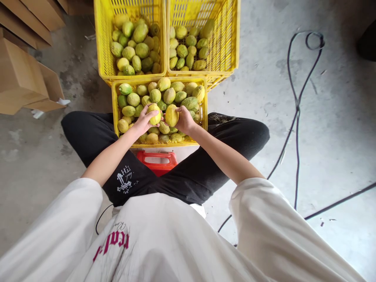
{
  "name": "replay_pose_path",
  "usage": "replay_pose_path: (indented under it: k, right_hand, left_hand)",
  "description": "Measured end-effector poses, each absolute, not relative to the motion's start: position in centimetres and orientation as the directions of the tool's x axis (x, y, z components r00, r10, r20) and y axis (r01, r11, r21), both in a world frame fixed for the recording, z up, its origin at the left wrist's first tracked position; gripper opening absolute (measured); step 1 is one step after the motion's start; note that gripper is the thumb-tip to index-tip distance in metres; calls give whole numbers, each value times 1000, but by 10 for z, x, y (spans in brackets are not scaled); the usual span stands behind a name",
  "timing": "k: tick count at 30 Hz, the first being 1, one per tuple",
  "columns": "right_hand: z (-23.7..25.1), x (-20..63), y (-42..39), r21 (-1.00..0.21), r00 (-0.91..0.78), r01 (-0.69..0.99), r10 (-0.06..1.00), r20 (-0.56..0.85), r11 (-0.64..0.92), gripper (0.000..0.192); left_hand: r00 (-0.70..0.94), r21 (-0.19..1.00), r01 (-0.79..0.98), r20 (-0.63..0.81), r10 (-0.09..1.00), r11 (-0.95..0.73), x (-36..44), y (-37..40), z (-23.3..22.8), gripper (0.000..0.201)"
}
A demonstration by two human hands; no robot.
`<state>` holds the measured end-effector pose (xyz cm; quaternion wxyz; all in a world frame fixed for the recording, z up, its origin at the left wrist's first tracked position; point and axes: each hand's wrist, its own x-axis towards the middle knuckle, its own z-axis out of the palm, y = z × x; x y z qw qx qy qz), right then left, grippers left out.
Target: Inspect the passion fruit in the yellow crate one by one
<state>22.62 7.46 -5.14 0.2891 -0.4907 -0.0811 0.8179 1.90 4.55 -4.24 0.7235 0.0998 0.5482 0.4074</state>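
Observation:
My left hand (144, 121) is closed around a smooth yellow oval fruit (154, 114), with the fingers along its side and top. Close beside it, my right hand (184, 120) grips a second yellow fruit (172, 115), which looks faintly ridged. Whether these are lemons or small papayas I cannot tell. Both are held over the front yellow crate (160, 145), which sits between my knees. Green and yellow fruits of the same sort (169, 95) fill that crate, and my hands and forearms cover some of them.
Beyond it stand a left yellow crate (103, 58) and a right yellow crate (233, 47), both with similar fruits. A red plastic piece with a handle (158, 166) lies below the front crate. Cardboard boxes (23, 74) are at left; a black cable (297, 113) loops across the concrete floor.

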Motion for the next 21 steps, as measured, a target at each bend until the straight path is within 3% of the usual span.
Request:
replay_pose_path:
  k: [5,14,17,21]
  right_hand:
    - [-64,227,74,-457,-330,-388,583,-742,-801,31]
    - [-57,228,69,-564,-271,-339,652,-708,-753,22]
    - [-49,227,70,-534,-279,-347,629,-726,-771,10]
    - [-43,225,73,-502,-337,-347,605,-721,-792,25]
  left_hand:
    - [78,587,-495,-704,705,641,19,46,-44,78]
    - [35,596,-467,-726,687,654,27,46,-32,60]
    - [9,619,-461,-714,700,636,27,46,-33,46]
    - [-31,656,-432,-697,717,619,25,48,-40,26]
